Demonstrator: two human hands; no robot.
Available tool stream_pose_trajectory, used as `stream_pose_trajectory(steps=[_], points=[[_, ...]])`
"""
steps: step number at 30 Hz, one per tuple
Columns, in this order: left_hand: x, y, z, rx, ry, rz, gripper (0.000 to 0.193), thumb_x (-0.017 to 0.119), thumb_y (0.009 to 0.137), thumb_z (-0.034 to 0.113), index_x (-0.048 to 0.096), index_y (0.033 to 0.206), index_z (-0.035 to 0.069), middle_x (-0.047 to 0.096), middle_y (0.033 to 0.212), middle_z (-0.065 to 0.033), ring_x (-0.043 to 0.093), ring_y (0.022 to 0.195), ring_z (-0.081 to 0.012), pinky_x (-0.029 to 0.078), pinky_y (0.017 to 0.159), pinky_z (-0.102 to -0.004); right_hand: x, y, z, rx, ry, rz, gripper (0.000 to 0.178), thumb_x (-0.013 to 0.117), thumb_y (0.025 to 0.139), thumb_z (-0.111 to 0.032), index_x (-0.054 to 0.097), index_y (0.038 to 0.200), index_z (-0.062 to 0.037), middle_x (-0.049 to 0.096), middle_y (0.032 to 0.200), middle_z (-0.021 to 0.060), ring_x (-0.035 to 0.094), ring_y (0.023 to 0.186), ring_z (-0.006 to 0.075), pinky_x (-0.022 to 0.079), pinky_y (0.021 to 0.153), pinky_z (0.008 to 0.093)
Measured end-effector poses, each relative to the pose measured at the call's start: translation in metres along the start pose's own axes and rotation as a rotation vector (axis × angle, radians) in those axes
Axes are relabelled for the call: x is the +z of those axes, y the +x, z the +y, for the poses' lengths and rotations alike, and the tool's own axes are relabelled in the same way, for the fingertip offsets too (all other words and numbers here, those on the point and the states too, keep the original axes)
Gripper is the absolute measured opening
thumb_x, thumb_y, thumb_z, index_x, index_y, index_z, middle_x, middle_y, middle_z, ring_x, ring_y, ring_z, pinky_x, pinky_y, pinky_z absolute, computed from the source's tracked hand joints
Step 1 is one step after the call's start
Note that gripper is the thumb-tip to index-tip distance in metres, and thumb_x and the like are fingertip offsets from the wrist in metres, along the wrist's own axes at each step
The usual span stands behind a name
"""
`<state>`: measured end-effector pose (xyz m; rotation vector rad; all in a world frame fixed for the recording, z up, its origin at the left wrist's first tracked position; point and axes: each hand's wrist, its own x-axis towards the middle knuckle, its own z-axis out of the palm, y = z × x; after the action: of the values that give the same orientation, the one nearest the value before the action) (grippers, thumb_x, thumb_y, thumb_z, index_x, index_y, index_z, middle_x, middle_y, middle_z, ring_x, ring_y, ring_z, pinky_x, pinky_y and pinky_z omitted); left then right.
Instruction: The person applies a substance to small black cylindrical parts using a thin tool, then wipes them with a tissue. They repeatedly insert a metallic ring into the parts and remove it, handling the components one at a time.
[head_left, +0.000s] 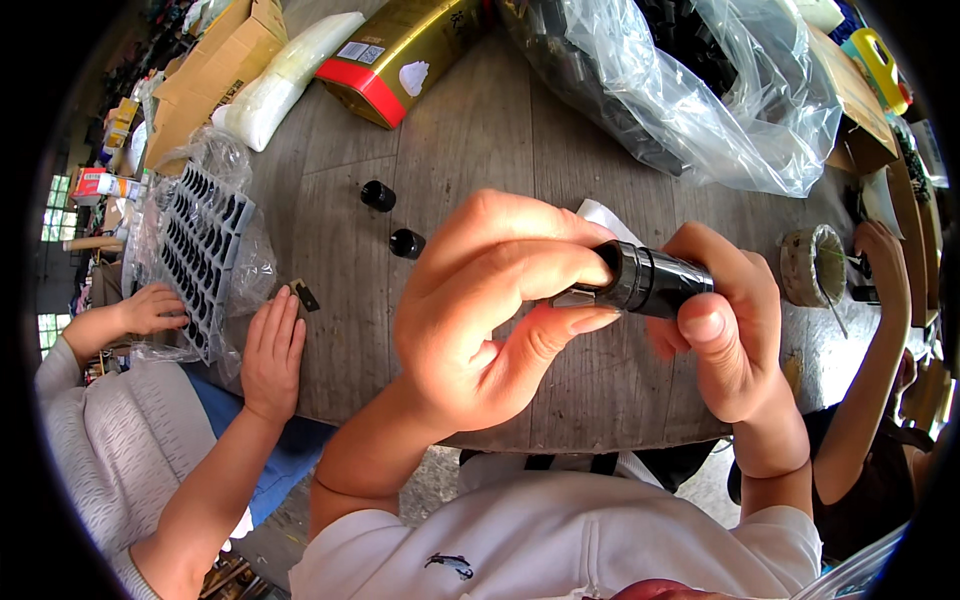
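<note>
In front of me, above the table, my right hand is wrapped round a short black tube, its thumb pressed along the near side. The tube lies roughly level, its open, ringed end turned left. My left hand is closed in a pinch at that end, a fingertip at the mouth. Between its thumb and fingers shows a small shiny piece, too hidden to name. Behind the hands is a bit of white paper. Two small black cylinders stand or lie on the table left of my hands.
A co-worker's hands rest at a grey tray of black parts on the left. At right, another person's hand is beside a round pot. Behind stand a gold-and-red box and a plastic bag of black parts.
</note>
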<state>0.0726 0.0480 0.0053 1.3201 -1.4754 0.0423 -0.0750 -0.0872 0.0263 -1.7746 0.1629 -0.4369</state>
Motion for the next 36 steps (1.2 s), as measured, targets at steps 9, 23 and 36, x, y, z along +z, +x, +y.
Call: stream_pose_trajectory(steps=[9,23,36], points=[[0.003,-0.004,0.006,-0.208,-0.166,0.044,0.03,0.067,0.083,0.024,0.057,0.087,-0.004,0.058,0.098,-0.0164,0.054,0.082,-0.0198,0.045,0.074,-0.0318,-0.008,0.01,0.019,-0.547,-0.557,0.079,0.051,0.069,0.078,-0.039,0.049,0.097,0.0038,0.055,0.075,0.0148,0.055,0.061,0.0212,0.041,0.051,0.0268],[0.025,-0.007,-0.003,-0.136,-0.423,0.033,0.078,0.086,0.061,0.019,0.039,0.119,0.001,0.04,0.132,-0.0277,0.046,0.121,-0.0361,0.036,0.102,-0.0428,0.002,0.007,0.02,-0.938,-1.058,0.327,0.031,0.061,0.054,-0.01,0.058,0.084,-0.0048,0.05,0.071,0.0035,0.046,0.049,0.0135,0.032,0.039,0.0236],[0.011,-0.001,-0.01,0.034,-0.383,-0.058,0.062,0.083,0.066,0.02,0.049,0.112,-0.004,0.04,0.131,-0.0269,0.047,0.119,-0.0324,0.038,0.098,-0.0405,0.0,0.018,0.019,-0.576,-0.239,0.001,0.108,0.082,0.054,-0.055,0.036,0.134,0.0006,0.029,0.138,0.0299,0.034,0.128,0.0409,0.032,0.102,0.046]])
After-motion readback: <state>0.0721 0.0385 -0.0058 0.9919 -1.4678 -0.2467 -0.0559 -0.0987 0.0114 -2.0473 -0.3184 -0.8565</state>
